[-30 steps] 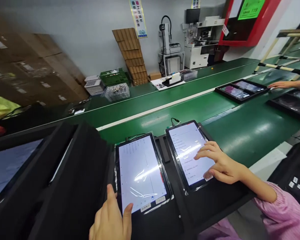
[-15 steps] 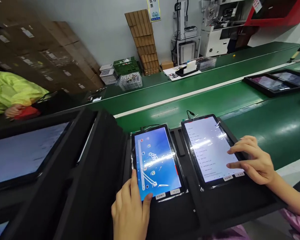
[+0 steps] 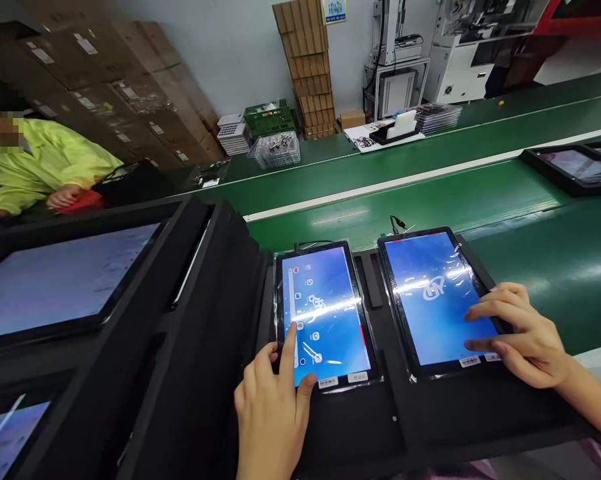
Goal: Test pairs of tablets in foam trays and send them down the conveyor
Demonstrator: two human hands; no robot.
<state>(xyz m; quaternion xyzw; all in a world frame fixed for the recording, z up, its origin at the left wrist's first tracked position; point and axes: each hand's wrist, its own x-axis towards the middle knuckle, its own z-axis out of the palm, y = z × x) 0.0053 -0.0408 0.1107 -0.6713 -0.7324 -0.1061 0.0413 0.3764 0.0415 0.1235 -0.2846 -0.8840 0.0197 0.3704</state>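
Two tablets lie side by side in a black foam tray. The left tablet shows a blue home screen with app icons. My left hand is over its lower left part, index finger extended onto the screen and thumb near the bottom edge. The right tablet shows a blue screen with a white logo. My right hand hovers at its lower right, fingers spread and fingertips at the glass; whether they touch I cannot tell. Neither hand grips anything. White labels sit on the lower bezels.
Stacked black foam trays with lit tablets rise at the left. Behind runs a green conveyor, with another tablet tray at right. A person in a yellow jacket sits beyond. Cables stick out at the tablets' top edges.
The right tablet's screen has switched from a white list to the blue logo screen. My left index finger has moved from the left tablet's edge onto its screen. The whole view has shifted slightly.
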